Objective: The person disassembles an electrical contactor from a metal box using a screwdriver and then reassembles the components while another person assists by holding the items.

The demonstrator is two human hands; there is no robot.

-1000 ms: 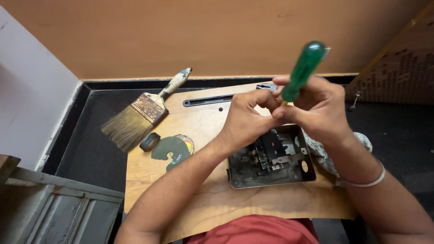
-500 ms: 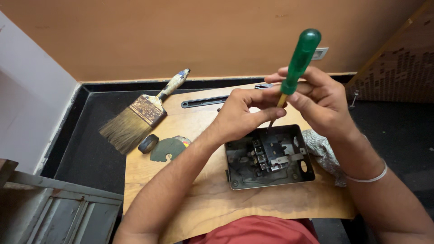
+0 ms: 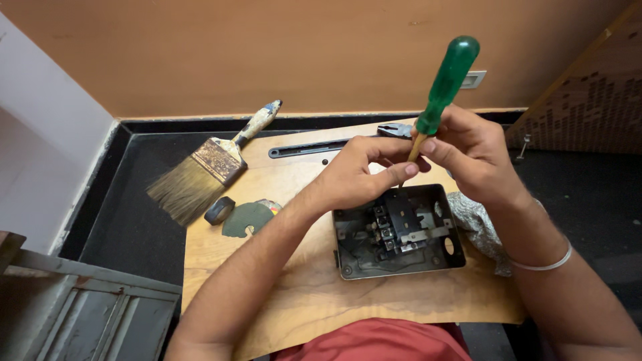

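Wooden surface (image 3: 287, 294), metal switch box (image 3: 398, 232), right hand (image 3: 471, 155) fingers closed around green-handled screwdriver (image 3: 443, 85), left hand (image 3: 358, 175) fingers pinching its shaft

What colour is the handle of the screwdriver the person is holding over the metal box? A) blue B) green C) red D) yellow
B: the screwdriver has a see-through green handle, held by the right hand while the left hand steadies its shaft above the open metal switch box.
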